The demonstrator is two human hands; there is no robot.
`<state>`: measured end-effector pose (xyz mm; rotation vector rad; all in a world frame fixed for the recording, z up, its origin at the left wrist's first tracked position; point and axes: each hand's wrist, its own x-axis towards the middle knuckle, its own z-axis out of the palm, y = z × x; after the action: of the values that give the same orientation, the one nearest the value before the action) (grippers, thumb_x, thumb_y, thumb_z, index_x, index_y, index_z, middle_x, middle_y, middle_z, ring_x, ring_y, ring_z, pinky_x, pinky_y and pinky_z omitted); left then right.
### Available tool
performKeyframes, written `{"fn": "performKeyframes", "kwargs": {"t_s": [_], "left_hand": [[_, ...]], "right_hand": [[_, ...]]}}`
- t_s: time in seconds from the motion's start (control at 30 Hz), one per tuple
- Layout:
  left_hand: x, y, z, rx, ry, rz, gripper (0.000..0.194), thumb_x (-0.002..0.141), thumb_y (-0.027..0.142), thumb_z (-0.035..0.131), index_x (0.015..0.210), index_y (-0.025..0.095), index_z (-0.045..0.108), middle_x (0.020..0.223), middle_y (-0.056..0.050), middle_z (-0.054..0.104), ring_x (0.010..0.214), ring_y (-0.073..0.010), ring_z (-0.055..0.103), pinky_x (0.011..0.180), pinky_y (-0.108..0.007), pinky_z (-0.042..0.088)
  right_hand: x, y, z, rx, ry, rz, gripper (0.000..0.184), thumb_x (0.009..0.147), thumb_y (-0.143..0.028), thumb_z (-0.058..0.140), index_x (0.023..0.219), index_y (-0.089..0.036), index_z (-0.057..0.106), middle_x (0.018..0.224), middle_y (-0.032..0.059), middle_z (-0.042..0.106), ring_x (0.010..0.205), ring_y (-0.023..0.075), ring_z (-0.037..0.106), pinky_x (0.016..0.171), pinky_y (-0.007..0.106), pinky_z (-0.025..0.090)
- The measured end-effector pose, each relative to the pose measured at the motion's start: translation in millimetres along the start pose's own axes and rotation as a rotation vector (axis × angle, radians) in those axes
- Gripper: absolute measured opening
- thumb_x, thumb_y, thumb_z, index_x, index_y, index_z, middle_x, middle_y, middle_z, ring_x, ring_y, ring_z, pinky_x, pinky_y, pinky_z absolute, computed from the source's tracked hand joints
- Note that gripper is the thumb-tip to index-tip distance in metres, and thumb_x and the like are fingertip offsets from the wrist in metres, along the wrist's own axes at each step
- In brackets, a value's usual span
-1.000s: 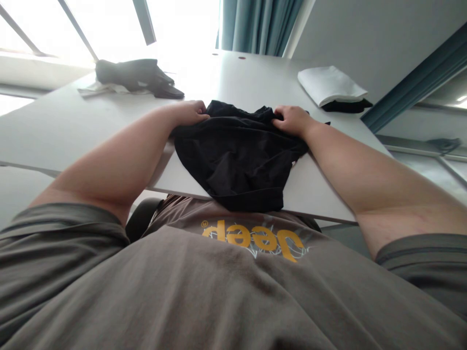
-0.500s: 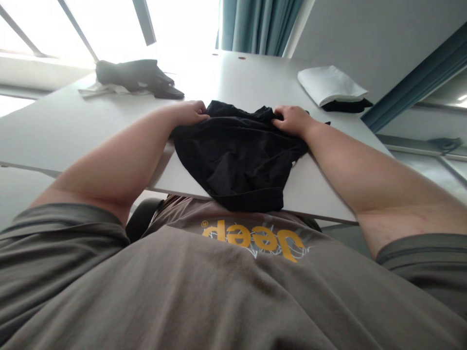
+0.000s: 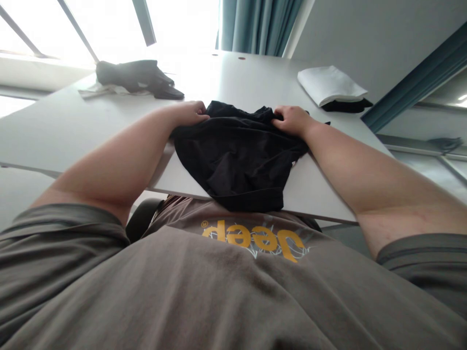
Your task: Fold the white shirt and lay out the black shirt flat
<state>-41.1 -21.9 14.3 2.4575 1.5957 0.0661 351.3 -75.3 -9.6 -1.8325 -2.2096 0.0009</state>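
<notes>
A black garment (image 3: 241, 155), its exact kind unclear, lies rumpled on the white table (image 3: 328, 194) in front of me. Its lower hem reaches over the table's near edge against my shirt. My left hand (image 3: 191, 113) grips the far left part of the cloth, thumb and fingers closed. At the far right part, my right hand (image 3: 291, 119) pinches the fabric with curled fingers. Between the hands the upper edge is bunched and folded.
At the back left lies a loose heap of dark clothing (image 3: 131, 75) with a pale piece (image 3: 105, 90) under it. A folded white cloth (image 3: 330, 83) rests on a black one (image 3: 348, 105) at the back right. Blue curtains (image 3: 260, 24) hang behind the table.
</notes>
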Motion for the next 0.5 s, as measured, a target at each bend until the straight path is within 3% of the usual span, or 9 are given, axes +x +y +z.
{"fn": "performKeyframes", "kwargs": {"t_s": [0.5], "left_hand": [[-3.5, 7.1, -2.5, -0.017, 0.007, -0.015, 0.085, 0.088, 0.076, 0.068, 0.163, 0.036, 0.069, 0.144, -0.010, 0.076, 0.136, -0.0448, 0.066, 0.110, -0.048, 0.054]], "right_hand": [[0.3, 0.0, 0.5, -0.009, 0.012, -0.017, 0.047, 0.091, -0.061, 0.071, 0.127, -0.032, 0.079, 0.108, 0.0139, 0.086, 0.114, 0.0488, 0.074, 0.095, 0.060, 0.058]]}}
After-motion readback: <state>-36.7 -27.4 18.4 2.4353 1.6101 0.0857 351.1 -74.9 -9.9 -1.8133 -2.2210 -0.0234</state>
